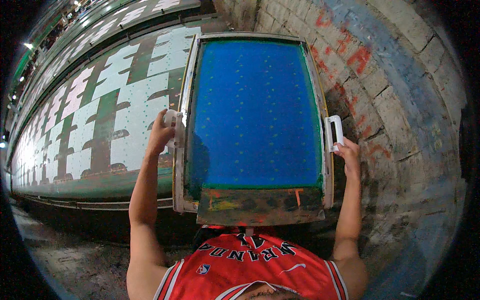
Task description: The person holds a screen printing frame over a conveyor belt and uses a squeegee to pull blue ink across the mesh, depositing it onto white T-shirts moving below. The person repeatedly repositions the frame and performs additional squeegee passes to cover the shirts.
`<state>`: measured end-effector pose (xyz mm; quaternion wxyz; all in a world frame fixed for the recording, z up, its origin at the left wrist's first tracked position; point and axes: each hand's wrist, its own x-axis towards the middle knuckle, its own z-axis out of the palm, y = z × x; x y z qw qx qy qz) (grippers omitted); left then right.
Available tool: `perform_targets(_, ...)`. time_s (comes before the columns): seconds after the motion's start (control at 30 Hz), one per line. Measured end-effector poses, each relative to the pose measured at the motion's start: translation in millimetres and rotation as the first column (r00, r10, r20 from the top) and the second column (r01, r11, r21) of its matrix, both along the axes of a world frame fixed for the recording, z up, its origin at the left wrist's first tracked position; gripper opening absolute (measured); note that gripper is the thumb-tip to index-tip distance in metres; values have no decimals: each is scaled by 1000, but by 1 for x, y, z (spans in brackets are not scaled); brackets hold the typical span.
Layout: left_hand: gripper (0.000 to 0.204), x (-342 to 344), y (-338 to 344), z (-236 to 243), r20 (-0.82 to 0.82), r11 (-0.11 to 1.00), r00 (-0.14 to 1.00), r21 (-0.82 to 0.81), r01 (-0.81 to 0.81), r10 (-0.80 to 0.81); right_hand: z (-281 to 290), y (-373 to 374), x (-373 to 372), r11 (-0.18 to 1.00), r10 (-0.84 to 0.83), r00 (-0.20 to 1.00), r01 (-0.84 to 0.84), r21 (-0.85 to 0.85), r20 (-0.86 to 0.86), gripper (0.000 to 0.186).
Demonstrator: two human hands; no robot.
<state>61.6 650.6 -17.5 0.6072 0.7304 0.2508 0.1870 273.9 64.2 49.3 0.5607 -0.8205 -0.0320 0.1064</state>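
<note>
A large silk-screen printing frame (252, 35) with a blue mesh (260, 112) lies in front of me, its mesh dotted with small pale green marks. My left hand (161, 134) is closed around the white handle (172, 119) on the frame's left side. On the opposite side, the fingers of my right hand (349, 152) close on the lower end of another white handle (337, 127). A stained dark strip (250, 209) with orange marks runs along the near end, close to my body. What lies beneath the frame is hidden.
Left of the frame stretches a long printing table (125, 181) bearing rows of pale cut pieces (135, 140) with small green dots. More such rows lie farther left. A block wall (387, 100) with red and blue paint rises close on the right.
</note>
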Motion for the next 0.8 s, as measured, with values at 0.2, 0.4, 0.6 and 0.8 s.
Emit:
perform_targets(0.2,49,-3,-28,10,-54,1000,998,-24,-12,11,1,-17,22,999,5,1000,-5,38,12,38)
perform_targets(0.4,41,3,-4,-11,-96,1000,995,20,0,2,-13,5,33,998,12,1000,-12,64,-2,37)
perform_targets(0.6,35,-4,-19,-4,-101,995,992,64,-72,78,13,5,43,994,73,997,-75,78,23,37)
perform_targets(0.8,33,12,-32,2,-98,974,980,164,-154,172,23,-4,70,993,106,994,-108,43,39,39)
